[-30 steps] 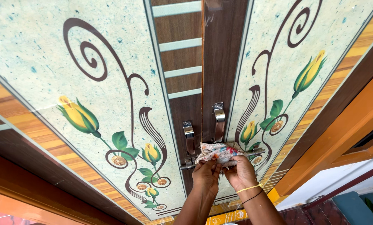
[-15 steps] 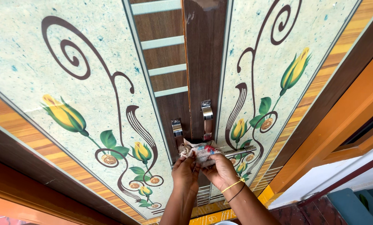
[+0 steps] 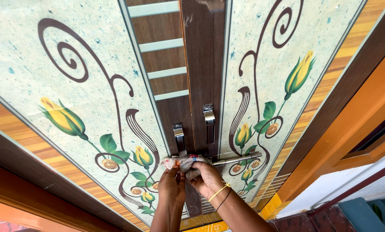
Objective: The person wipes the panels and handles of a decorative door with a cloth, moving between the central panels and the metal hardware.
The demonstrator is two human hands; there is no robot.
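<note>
- The cloth (image 3: 181,163), a small bunched rag with red and blue specks, sits at the left end of the sliding bolt (image 3: 233,160), the steel rod fixed across the seam of the double door (image 3: 201,64).
- The bolt's long axis runs nearly level, rising slightly to the right; its bare end reaches right of the cloth, over the right door leaf.
- The left hand (image 3: 172,184) comes up from below the bolt, fingers closed narrowly, pinching the cloth's left part.
- The right hand (image 3: 206,177) is just beside it, to the right, fingers curled tight around the cloth's right part where the cloth covers the bolt.
- The right hand is the nearer one to the exposed rod; the left hand is at the cloth's far end from it.
- Both hands touch the cloth; whether the fingers themselves touch the metal under it I cannot tell.
- Two upright pull handles (image 3: 178,135) stand just above the bolt, one on each side of the seam, apart from the cloth.
- Yellow and dark bangles (image 3: 220,193) circle the right wrist, below the bolt.
</note>
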